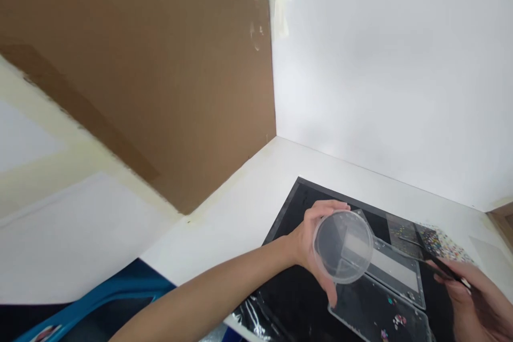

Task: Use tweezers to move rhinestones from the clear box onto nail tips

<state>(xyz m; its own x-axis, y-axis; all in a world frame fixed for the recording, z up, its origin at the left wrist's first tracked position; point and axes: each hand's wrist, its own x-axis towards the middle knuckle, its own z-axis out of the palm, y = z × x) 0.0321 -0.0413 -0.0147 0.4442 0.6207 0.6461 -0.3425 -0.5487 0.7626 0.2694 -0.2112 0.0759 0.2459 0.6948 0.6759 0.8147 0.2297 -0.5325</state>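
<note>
My left hand [310, 243] is wrapped around a clear round plastic cup [344, 247], tilted so that its round face shows. Through the clear plastic, a flat clear case with a white strip [395, 270] is partly visible. Below it lies another clear flat case [360, 307] with small decorative pieces [399, 321] on it. At the right edge my right hand [467, 299] grips a slim dark-handled tool [443, 267]. Its far end points toward a patch of tiny multicoloured bits [443, 243], and its exact kind is unclear.
A black mat [286, 275] covers part of the white tabletop [236, 246]. White walls [380, 64] and a brown panel [180, 85] stand around the corner behind it. Something blue [100, 296] is at lower left, beside the table edge.
</note>
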